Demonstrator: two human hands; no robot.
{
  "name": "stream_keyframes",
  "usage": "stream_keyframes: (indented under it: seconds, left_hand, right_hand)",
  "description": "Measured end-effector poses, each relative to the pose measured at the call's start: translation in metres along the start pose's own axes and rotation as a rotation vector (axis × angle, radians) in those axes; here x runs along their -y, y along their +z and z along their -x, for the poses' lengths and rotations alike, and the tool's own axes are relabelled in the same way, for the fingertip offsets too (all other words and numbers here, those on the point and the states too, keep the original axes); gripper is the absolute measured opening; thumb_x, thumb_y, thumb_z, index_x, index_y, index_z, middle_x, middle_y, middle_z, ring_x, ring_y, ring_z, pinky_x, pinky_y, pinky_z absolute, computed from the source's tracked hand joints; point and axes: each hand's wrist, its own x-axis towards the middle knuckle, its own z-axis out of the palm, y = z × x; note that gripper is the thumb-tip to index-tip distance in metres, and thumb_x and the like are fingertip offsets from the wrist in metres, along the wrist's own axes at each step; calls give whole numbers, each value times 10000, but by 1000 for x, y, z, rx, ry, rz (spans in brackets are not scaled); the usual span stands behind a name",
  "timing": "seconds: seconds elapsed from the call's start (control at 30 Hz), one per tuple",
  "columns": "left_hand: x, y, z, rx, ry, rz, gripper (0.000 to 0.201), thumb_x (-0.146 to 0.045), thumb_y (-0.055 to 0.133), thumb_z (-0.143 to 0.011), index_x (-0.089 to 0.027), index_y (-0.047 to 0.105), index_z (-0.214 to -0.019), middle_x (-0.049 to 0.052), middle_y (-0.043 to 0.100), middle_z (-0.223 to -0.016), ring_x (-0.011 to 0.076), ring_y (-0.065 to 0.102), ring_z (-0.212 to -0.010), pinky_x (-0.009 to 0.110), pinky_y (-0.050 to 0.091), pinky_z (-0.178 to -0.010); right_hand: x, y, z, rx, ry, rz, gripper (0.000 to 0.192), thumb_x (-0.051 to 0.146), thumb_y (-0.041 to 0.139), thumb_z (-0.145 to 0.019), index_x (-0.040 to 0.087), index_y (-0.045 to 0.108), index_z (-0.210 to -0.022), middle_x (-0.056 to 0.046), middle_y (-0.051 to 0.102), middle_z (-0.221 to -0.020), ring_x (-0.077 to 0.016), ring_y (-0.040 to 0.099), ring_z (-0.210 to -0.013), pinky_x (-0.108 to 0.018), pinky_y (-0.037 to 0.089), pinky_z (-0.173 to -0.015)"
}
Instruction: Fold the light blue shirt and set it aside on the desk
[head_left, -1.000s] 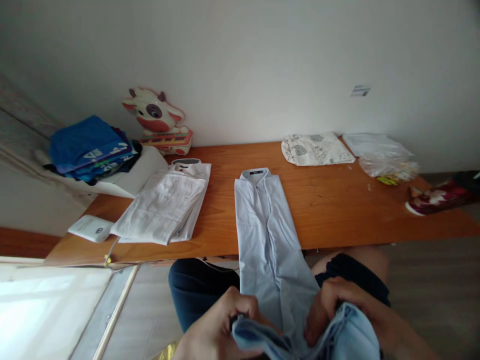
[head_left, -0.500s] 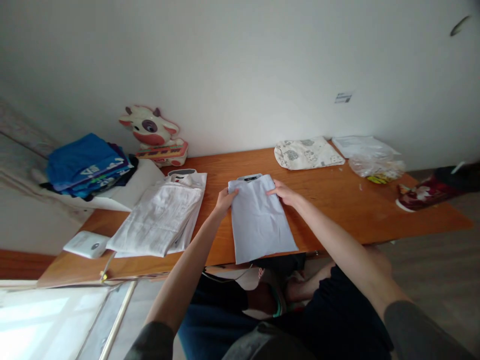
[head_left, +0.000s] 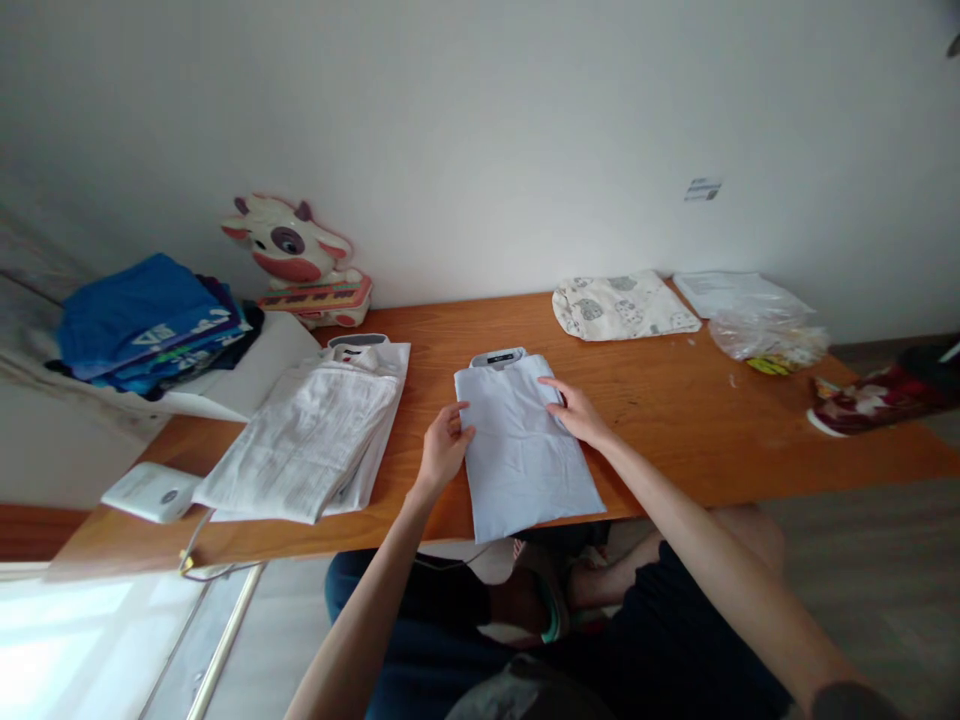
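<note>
Both hands have been slid down one folded blue shirt [head_left: 521, 455]; left hand [head_left: 442, 450] and right hand [head_left: 577, 412] are laid open on its edges; one white shirt [head_left: 311, 440] is seen left of it.

Plain white wall [head_left: 480, 120] behind, with wooden table [head_left: 675, 420] against it. Grey floor [head_left: 862, 560] below. Bright daylight at lower left.

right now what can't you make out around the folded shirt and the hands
Head view, the only one:
- Light blue folded shirt: its front is folded under; collar label too small to read.
- Left hand and right hand: palms face down, so the grip is hidden.
- White folded shirt: layers beneath hidden by the top one.
- Clear plastic bag: contents blurred.
- Wall sticker: print too small.
</note>
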Motion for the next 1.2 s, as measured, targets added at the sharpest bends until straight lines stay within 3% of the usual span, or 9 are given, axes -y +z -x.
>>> stream_keyframes:
  seconds: [0.1, 0.27, 0.47, 0.67, 0.77, 0.87, 1.03, 1.13, 1.2]
  left_hand:
    - [-8, 10, -2, -100, 56, -141, 609, -213, 744, -873, -234, 574, -1457, 140, 695, -1407, 228, 759, -1011, 409, 614, -920]
    - [-36, 21, 40, -112, 26, -203, 649, -346, 770, -924, -286, 540, -1527, 151, 587, -1564, 271, 762, -1074, 441, 647, -901]
    - [-43, 22, 126, -66, -203, -62, 677, -408, 763, -939, -293, 517, -1560, 135, 690, -1438, 244, 796, -959, 344, 664, -744]
    - [-36, 2, 144, -185, -308, 106, 632, -461, 805, -892, -243, 568, -1437, 188, 584, -1575, 239, 807, -857, 356, 682, -708]
    - [-44, -5, 147, -161, -328, 61, 509, -525, 775, -908, -228, 601, -1284, 120, 776, -1214, 145, 709, -587, 257, 568, -511]
    - [-54, -1, 162, -50, -361, -68, 410, -576, 719, -941, -226, 631, -1135, -12, 711, -700, 101, 509, -406, 195, 336, -393]
    - [-51, 22, 197, 7, -463, 23, 434, -618, 719, -930, -228, 633, -1101, -70, 568, -504, 105, 433, -368, 191, 270, -382]
    - [-40, 33, 207, -60, -522, 227, 467, -646, 705, -935, -232, 596, -1124, -91, 566, -516, 84, 392, -334, 176, 245, -360]
    - [-34, 36, 208, -89, -520, 287, 485, -651, 704, -938, -227, 601, -1149, -84, 591, -532, 83, 419, -342, 171, 273, -368]
  right_hand:
    - [10, 6, 4, -73, -7, 94, 670, 107, 540, -906, 236, 566, -1563, -99, 556, -1621, -253, 495, -1535, -501, 335, -1327]
    - [58, 9, 59, -107, -172, 384, 724, 296, 655, -994, 294, 408, -1675, -58, 34, -1833, -326, 117, -1688, -571, 261, -1351]
    - [75, 23, 139, 83, -190, 626, 644, 389, 601, -1062, 362, 414, -1677, -30, 103, -1826, -394, 131, -1678, -699, 206, -1328]
    - [57, 33, 145, 94, -129, 582, 696, 449, 575, -1072, 339, 340, -1717, -30, 62, -1823, -408, 62, -1683, -718, 96, -1337]
    - [62, 33, 143, 96, -126, 553, 681, 452, 564, -1072, 315, 365, -1709, -29, 111, -1822, -394, 83, -1684, -681, 139, -1349]
    - [65, 24, 149, 21, -84, 515, 681, 494, 548, -1069, 266, 396, -1693, -85, 243, -1796, -392, 254, -1646, -624, 278, -1322]
    - [58, -10, 191, -226, 225, 448, 514, 630, 553, -1033, 225, 719, -1303, -158, 758, -1215, -362, 711, -1112, -518, 550, -1011]
    - [58, -20, 217, -156, 388, 257, 458, 677, 601, -991, 258, 755, -1092, -67, 756, -855, -264, 705, -761, -382, 552, -730]
    - [62, -17, 225, -118, 442, 106, 468, 681, 655, -952, 264, 732, -1150, -16, 698, -701, -228, 658, -639, -339, 509, -634]
